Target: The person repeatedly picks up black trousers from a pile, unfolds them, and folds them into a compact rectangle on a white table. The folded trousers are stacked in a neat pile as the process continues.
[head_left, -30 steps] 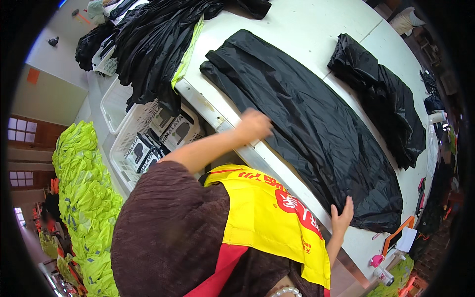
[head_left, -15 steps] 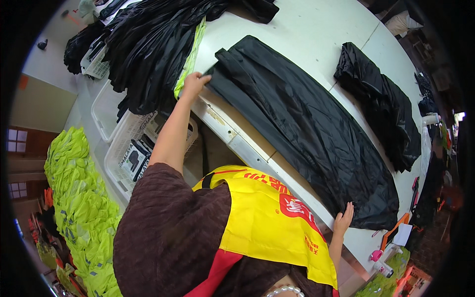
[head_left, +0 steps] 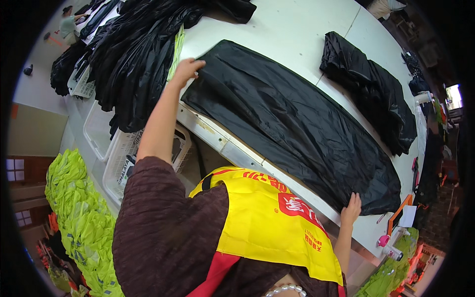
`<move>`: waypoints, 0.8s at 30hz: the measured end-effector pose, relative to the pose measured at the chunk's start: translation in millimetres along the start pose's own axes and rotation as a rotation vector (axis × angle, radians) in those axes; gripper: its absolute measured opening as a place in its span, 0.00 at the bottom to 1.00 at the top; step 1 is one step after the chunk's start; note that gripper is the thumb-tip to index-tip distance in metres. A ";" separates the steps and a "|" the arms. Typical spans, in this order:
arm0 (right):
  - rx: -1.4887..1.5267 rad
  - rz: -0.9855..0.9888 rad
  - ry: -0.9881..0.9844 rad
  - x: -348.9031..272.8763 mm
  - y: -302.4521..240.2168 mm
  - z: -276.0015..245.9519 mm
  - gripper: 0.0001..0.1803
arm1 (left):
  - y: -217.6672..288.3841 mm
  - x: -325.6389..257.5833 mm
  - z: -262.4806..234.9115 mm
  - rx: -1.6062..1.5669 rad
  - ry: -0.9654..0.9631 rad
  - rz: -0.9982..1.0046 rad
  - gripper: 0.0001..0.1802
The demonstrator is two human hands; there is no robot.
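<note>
A long piece of thin, shiny black fabric (head_left: 282, 114) lies spread along the near side of the white table (head_left: 292, 44), with some creases running lengthwise. I cannot tell what kind of garment it is. My left hand (head_left: 186, 72) is closed on the fabric's far left corner, the fingertips at its edge. Near the right end, my right hand (head_left: 351, 208) rests on the fabric's near edge, fingers stretched out and holding nothing. The fabric's near edge runs along the table's front edge between the two hands.
A folded black bundle (head_left: 368, 86) lies farther back on the right. Black garments (head_left: 133, 64) heap at the far left, above white plastic baskets (head_left: 111, 171). Yellow-green garments (head_left: 81, 218) pile up at lower left. A pink-capped bottle (head_left: 392, 251) stands near the table's right corner.
The fabric's left end, bunched and folded before, now lies flatter and wider. My left hand has drawn its corner outward. My right hand stays at the right end, and the view has shifted slightly.
</note>
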State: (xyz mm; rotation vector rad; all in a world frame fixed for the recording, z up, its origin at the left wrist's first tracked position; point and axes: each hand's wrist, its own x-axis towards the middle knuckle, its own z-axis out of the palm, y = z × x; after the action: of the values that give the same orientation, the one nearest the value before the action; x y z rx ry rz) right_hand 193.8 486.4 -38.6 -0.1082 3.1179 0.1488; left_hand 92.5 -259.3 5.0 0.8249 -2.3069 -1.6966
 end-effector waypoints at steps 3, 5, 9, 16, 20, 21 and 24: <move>-0.165 0.384 -0.112 -2.7 10.0 17.5 0.37 | 35.7 -39.6 -20.4 -0.569 -0.017 0.169 0.07; -0.079 0.372 -0.065 -10.0 20.4 34.9 0.34 | 9.7 -61.9 -36.6 -0.531 0.037 0.183 0.06; -0.057 0.320 -0.013 -8.4 29.8 47.0 0.33 | -84.1 -73.8 -38.8 0.565 0.197 0.215 0.18; 0.223 0.159 0.034 -5.1 60.2 37.7 0.29 | -101.0 -111.1 -8.0 0.693 0.400 0.601 0.34; 0.299 0.099 0.035 -20.4 67.1 12.9 0.30 | -62.6 -150.8 34.7 0.855 -0.229 0.929 0.36; 0.284 0.100 0.033 -24.0 71.2 16.2 0.30 | -59.1 -152.8 45.9 0.923 -0.352 0.899 0.36; 0.360 0.188 0.012 -11.5 43.6 6.8 0.27 | -55.3 -138.4 55.0 0.962 -0.307 0.900 0.30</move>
State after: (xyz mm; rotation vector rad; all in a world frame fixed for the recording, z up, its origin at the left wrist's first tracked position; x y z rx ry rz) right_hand 202.3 531.2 -41.0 0.1900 3.0994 -0.4103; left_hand 202.5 -153.3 -38.6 -0.4545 -2.9567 -0.3151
